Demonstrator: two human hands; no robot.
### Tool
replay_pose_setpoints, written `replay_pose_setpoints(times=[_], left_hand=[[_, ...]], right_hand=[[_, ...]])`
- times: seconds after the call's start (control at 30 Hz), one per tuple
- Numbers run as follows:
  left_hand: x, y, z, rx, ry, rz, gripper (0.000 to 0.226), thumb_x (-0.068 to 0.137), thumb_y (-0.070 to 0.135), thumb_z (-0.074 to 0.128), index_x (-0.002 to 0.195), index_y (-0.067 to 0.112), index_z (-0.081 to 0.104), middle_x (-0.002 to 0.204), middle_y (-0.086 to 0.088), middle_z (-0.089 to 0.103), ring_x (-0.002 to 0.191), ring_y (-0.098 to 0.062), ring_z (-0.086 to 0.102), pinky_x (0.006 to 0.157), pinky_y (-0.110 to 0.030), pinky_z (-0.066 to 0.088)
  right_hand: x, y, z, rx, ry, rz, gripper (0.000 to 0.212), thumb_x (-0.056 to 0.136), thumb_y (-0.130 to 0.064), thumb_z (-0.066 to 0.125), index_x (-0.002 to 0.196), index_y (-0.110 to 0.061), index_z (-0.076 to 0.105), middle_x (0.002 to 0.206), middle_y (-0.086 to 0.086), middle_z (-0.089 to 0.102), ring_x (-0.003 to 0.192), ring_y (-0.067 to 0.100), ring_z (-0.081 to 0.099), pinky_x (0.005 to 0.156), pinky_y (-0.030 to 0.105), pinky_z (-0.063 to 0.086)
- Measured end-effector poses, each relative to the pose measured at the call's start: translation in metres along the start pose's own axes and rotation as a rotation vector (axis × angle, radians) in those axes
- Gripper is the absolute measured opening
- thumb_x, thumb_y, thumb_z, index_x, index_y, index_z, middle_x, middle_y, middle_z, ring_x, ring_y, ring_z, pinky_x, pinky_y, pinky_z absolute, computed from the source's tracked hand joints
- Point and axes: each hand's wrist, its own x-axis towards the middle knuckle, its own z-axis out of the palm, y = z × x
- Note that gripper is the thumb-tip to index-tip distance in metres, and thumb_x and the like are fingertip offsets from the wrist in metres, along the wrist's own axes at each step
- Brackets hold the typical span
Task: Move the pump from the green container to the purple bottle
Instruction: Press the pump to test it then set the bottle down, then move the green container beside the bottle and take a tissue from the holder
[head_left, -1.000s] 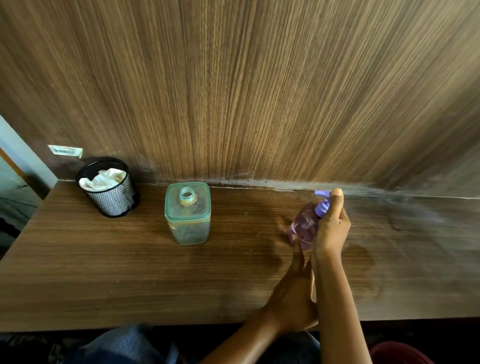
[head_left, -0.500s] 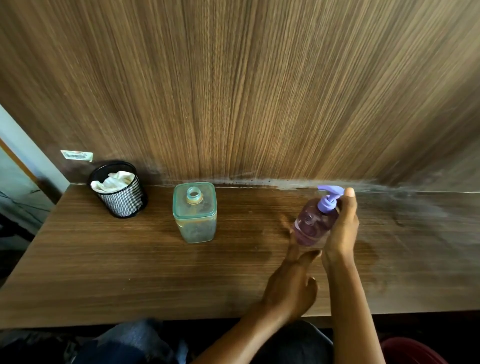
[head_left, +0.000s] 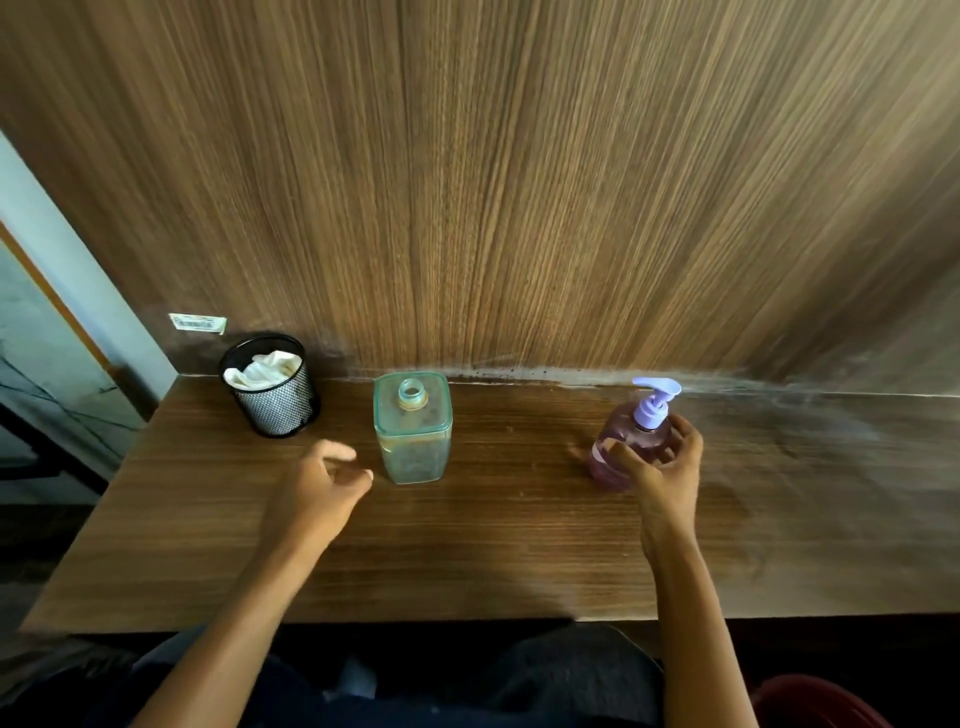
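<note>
The purple bottle stands upright on the wooden table at the right, with the lilac pump seated on its neck. My right hand curls around the bottle's near right side, thumb across its front and fingers on its right flank. The green square container stands at the table's middle with its round neck uncovered. My left hand hovers just left of the container, fingers loosely apart, holding nothing and slightly blurred.
A black mesh cup with crumpled white cloth in it sits at the back left. A wood-panel wall rises directly behind the table. The table's left edge drops off near the mesh cup.
My left hand left the purple bottle's base and swung left to beside the green container. My right hand slid from the pump down to the bottle's body.
</note>
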Motion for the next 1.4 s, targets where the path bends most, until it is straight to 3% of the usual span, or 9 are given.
replay_pose_setpoints(times=[0.1,0.23,0.53,0.67,0.8,1.07,1.2,1.33,1.4], left_hand=[[0.008,-0.002,0.006,-0.062,-0.02,0.081,0.084,0.066,0.021,0.081,0.136,0.019,0.035,0.129,-0.007,0.051,0.107,-0.022,0.051,0.092,-0.038,0.044],[0.024,0.006,0.019,-0.143,-0.093,0.195,0.111,0.059,0.021,0.086,0.145,0.028,0.016,0.149,-0.001,0.032,0.136,-0.02,0.03,0.111,-0.043,0.027],[0.038,0.008,0.024,-0.183,-0.182,0.177,0.11,0.058,0.023,0.086,0.145,0.019,0.019,0.148,-0.002,0.036,0.133,-0.016,0.033,0.101,-0.031,0.027],[0.04,0.006,0.022,-0.179,-0.172,0.189,0.11,0.056,0.024,0.087,0.144,0.017,0.021,0.145,-0.004,0.04,0.127,-0.01,0.036,0.098,-0.027,0.028],[0.039,0.008,0.023,-0.189,-0.167,0.198,0.112,0.054,0.022,0.088,0.144,0.016,0.021,0.145,-0.003,0.041,0.116,-0.002,0.037,0.097,-0.026,0.032],[0.039,0.011,0.023,-0.213,-0.181,0.205,0.112,0.055,0.017,0.087,0.144,0.014,0.02,0.149,-0.003,0.036,0.129,-0.015,0.042,0.098,-0.03,0.037],[0.037,0.012,0.022,-0.208,-0.169,0.214,0.111,0.055,0.017,0.087,0.144,0.014,0.022,0.148,-0.004,0.036,0.126,-0.014,0.042,0.095,-0.027,0.037],[0.037,0.013,0.02,-0.194,-0.14,0.231,0.109,0.054,0.018,0.088,0.143,0.014,0.025,0.147,-0.003,0.038,0.116,-0.002,0.038,0.092,-0.024,0.034],[0.036,0.015,0.018,-0.206,-0.131,0.237,0.109,0.053,0.018,0.088,0.143,0.014,0.026,0.147,-0.003,0.038,0.115,-0.002,0.039,0.096,-0.026,0.035]], right_hand=[[0.001,0.0,0.004,-0.077,0.037,-0.024,0.072,0.069,0.001,0.077,0.128,-0.012,0.038,0.127,0.012,0.052,0.116,0.026,0.054,0.104,0.049,0.042],[0.004,0.002,0.005,-0.128,0.061,-0.027,0.069,0.066,0.0,0.079,0.122,-0.015,0.041,0.116,0.004,0.052,0.108,0.021,0.054,0.1,0.046,0.046],[0.045,-0.012,-0.007,-0.071,0.19,-0.119,0.062,0.064,0.004,0.077,0.12,-0.008,0.052,0.11,0.008,0.059,0.095,0.018,0.057,0.087,0.035,0.049],[0.081,-0.016,-0.014,-0.089,0.138,-0.118,0.061,0.066,0.005,0.074,0.122,-0.007,0.051,0.109,0.006,0.059,0.083,0.012,0.059,0.059,0.01,0.05],[0.105,-0.009,-0.018,-0.208,0.069,-0.103,0.062,0.064,-0.002,0.077,0.121,-0.01,0.054,0.108,0.004,0.061,0.093,0.017,0.059,0.077,0.027,0.05],[0.121,0.001,-0.02,-0.185,-0.006,-0.102,0.06,0.062,-0.003,0.076,0.117,-0.02,0.057,0.093,-0.01,0.064,0.081,0.004,0.06,0.058,0.01,0.047],[0.114,-0.003,-0.02,-0.181,-0.028,-0.08,0.069,0.067,0.002,0.073,0.129,-0.015,0.047,0.111,0.0,0.06,0.089,0.008,0.059,0.068,0.017,0.048],[0.068,-0.007,-0.011,-0.115,0.263,-0.083,0.075,0.072,0.001,0.072,0.136,-0.011,0.037,0.134,0.012,0.047,0.115,0.02,0.052,0.099,0.032,0.046],[0.03,-0.007,0.002,-0.085,0.343,-0.148,0.043,0.073,0.006,0.068,0.11,-0.012,0.055,0.104,0.007,0.062,0.097,0.022,0.059,0.082,0.019,0.051]])
